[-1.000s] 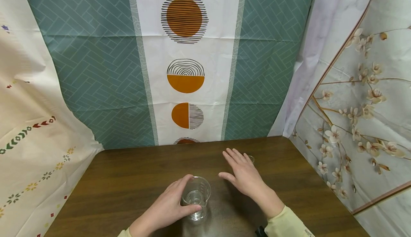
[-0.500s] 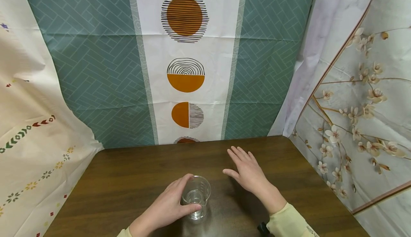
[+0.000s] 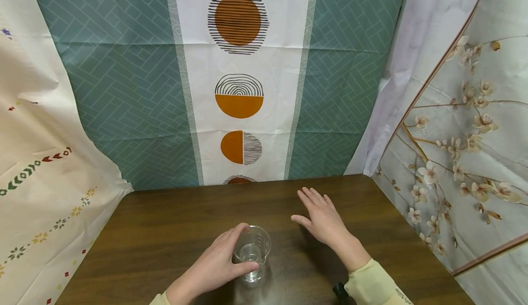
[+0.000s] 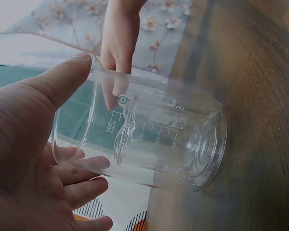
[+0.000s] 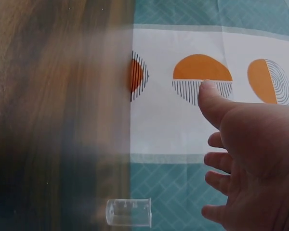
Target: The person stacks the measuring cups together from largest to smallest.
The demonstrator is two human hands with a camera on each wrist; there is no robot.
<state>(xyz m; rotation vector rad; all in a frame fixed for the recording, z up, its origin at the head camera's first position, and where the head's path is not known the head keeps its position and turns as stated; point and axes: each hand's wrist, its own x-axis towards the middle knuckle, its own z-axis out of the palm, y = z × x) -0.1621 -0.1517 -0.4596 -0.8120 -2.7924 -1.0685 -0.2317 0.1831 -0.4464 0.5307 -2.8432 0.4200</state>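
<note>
My left hand [image 3: 216,264] holds a large glass beaker [image 3: 264,238] near its rim, thumb on the near side and fingers on the far side. The beaker stands upright on the table. In the left wrist view, a smaller beaker [image 4: 156,137] with printed graduations sits nested inside it. My right hand [image 3: 323,222] hovers over the table to the right, fingers extended and thumb spread, holding nothing. In the right wrist view, another small clear beaker [image 5: 129,212] stands beyond that hand; in the head view the hand hides it.
The brown wooden table [image 3: 165,222] ends at a hanging green and white cloth [image 3: 132,103] with orange circles. A cream patterned cloth [image 3: 53,135] hangs on the left, and a floral cloth [image 3: 462,158] on the right.
My right hand has moved right and slightly forward, covering the small beaker's rim that showed beside its fingers. My left hand and the large beaker have stayed in place.
</note>
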